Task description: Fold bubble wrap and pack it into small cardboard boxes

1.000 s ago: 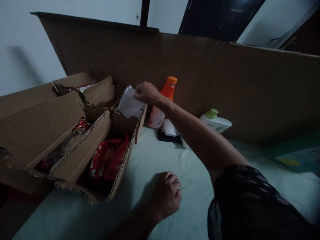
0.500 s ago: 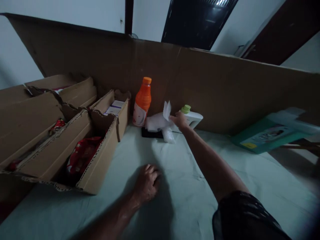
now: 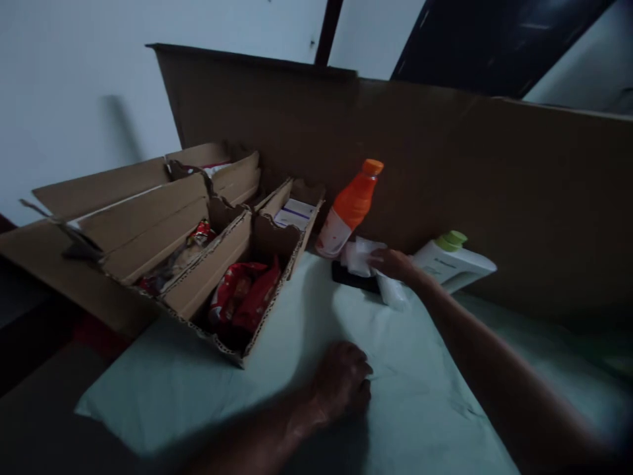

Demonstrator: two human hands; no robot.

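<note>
My left hand [image 3: 343, 377] rests on the pale green cloth [image 3: 277, 396], its fingers curled into a loose fist with nothing visible in it. Farther back, my right hand [image 3: 393, 264] is closed on a crumpled piece of clear bubble wrap [image 3: 394, 292]; its fingertips are partly hidden in the plastic. Under the wrap lies a flat black object [image 3: 353, 277]. An orange bottle [image 3: 353, 201] with an orange cap stands just left of the wrap. Behind my right wrist is a white bottle [image 3: 452, 264] with a green cap and a built-in handle.
Cardboard boxes [image 3: 232, 241] at the left form open compartments. One holds red packets [image 3: 244, 297], another white and purple cartons [image 3: 295, 212], and another wrapped items [image 3: 185, 254]. A tall cardboard panel [image 3: 420, 145] runs along the back. At left, the cloth-covered surface ends.
The view has turned left. My right hand has moved from beside the white bottle's cap onto the bubble wrap, whose upright flap is now lowered. My left hand keeps its curled pose.
</note>
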